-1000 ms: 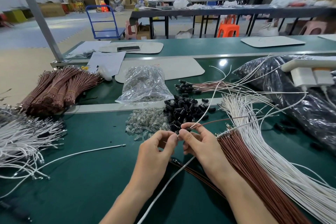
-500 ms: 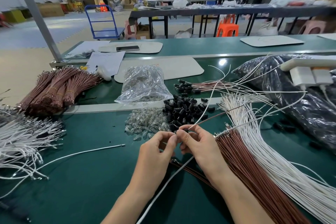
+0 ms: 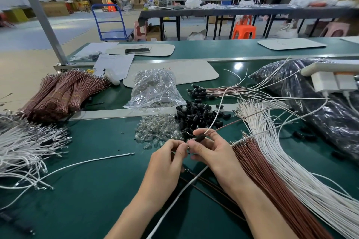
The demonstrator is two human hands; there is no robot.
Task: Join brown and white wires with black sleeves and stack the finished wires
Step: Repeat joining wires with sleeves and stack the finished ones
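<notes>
A small black tubular sleeve is pinched in the grip of the right hand, thumb and forefinger closed on it, above the green table. A thin white wire and a thin brown wire are seen running out of it toward the upper right. The left hand has its grip closed on a small shiny part at the sleeve's near end, too small to be identified. A heap of loose black sleeves lies just beyond.
</notes>
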